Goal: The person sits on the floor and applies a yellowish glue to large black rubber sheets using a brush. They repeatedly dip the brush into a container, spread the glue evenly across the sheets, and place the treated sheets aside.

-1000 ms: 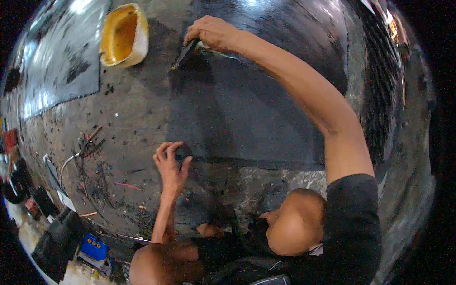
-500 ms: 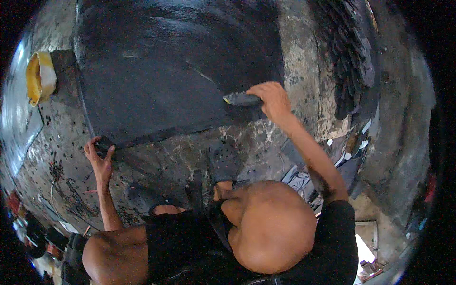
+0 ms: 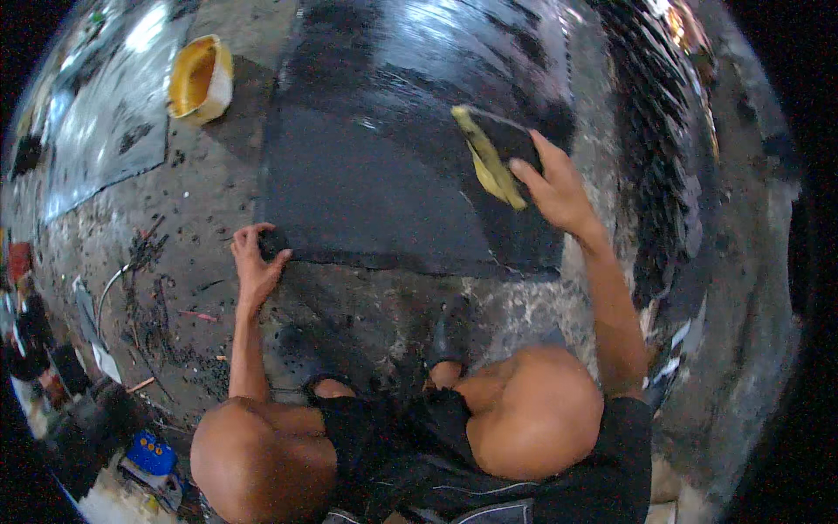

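A large black sheet [image 3: 367, 205] lies flat on the floor before me, its far part wet and glossy, its near part dull. At its near left corner, my left hand [image 3: 258, 269] has its thumb and fingers curled round a small black lump [image 3: 276, 239]; whether this is a separate piece or the sheet's own corner I cannot tell. Over the right side of the sheet, my right hand [image 3: 559, 185] grips a flat pad [image 3: 491, 162] with a dark back and a yellow edge, tilted so the yellow shows. The fingers behind the pad are partly hidden.
A cut-open yellow-and-white container [image 3: 202, 80] stands left of the sheet. Another shiny sheet [image 3: 109, 144] lies beyond it. Long dark strips [image 3: 650, 148] are heaped at the right. Scraps and a curved wire [image 3: 106, 293] litter the floor at left. My sandalled feet are near the front edge.
The pad lay flat, dark back up, near the sheet's front edge; now it is farther forward and tilted, showing yellow. My left hand stays at the corner. The whole view has shifted.
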The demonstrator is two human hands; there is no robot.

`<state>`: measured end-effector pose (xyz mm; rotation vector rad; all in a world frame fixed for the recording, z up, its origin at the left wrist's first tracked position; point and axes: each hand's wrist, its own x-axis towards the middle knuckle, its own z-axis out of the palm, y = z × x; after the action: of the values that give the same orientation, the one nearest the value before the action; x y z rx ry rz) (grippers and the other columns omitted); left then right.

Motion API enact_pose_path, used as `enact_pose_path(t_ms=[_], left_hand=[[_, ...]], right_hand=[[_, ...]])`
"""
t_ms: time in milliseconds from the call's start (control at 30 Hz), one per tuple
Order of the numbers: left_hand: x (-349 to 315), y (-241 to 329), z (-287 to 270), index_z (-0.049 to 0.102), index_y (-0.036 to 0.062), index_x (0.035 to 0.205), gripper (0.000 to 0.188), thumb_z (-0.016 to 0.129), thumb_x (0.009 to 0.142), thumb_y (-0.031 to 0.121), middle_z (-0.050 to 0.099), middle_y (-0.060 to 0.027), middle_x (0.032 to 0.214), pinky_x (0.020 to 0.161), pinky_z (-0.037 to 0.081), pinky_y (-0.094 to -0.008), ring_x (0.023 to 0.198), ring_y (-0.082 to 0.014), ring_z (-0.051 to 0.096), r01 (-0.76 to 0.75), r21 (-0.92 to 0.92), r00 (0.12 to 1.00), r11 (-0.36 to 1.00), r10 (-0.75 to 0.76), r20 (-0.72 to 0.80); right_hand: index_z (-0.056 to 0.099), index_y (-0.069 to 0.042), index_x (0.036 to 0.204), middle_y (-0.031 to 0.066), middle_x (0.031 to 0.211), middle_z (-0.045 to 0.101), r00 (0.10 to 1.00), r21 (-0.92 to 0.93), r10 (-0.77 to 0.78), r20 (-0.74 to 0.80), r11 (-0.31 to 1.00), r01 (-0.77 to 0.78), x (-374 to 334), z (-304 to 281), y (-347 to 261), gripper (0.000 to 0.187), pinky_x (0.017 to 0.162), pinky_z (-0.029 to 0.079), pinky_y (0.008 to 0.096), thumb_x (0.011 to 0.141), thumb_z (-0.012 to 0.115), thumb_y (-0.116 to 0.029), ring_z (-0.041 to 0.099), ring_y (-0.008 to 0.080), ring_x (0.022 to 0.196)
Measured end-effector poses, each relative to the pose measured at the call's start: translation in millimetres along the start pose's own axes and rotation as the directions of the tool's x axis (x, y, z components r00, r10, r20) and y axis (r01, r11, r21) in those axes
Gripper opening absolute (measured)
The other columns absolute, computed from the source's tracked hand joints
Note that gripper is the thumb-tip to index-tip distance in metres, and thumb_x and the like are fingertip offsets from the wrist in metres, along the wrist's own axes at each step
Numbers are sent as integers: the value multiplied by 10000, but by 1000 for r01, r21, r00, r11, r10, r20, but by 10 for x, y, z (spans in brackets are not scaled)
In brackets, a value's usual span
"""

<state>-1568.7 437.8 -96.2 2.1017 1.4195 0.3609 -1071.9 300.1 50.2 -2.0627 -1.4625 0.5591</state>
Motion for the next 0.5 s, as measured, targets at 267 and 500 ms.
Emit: enact_pose_path(t_ms=[267, 500], left_hand=[[-3, 58, -51, 608, 163, 1236, 594, 886, 712, 145, 485, -123, 1243, 1038, 411, -481, 1188, -356, 465, 25, -33, 1000, 999, -25, 8], [-53, 322, -98, 605, 122, 1223, 550, 874, 743, 143, 475, -128, 1241, 1037, 406, -458, 1206, -354, 455, 62, -34, 996, 998, -59, 73]], right_hand=[[742, -158, 1072, 68, 907, 739, 781, -385, -612, 127, 695, 607, 452, 2446, -968, 243, 749, 572, 389, 867, 612, -138, 704, 250, 796], [757, -142, 1108, 109, 1090, 738, 743, -82, -612, 270, 755, 651, 2118, 1683, -548, 365, 950, 519, 447, 799, 597, -29, 671, 337, 1040]])
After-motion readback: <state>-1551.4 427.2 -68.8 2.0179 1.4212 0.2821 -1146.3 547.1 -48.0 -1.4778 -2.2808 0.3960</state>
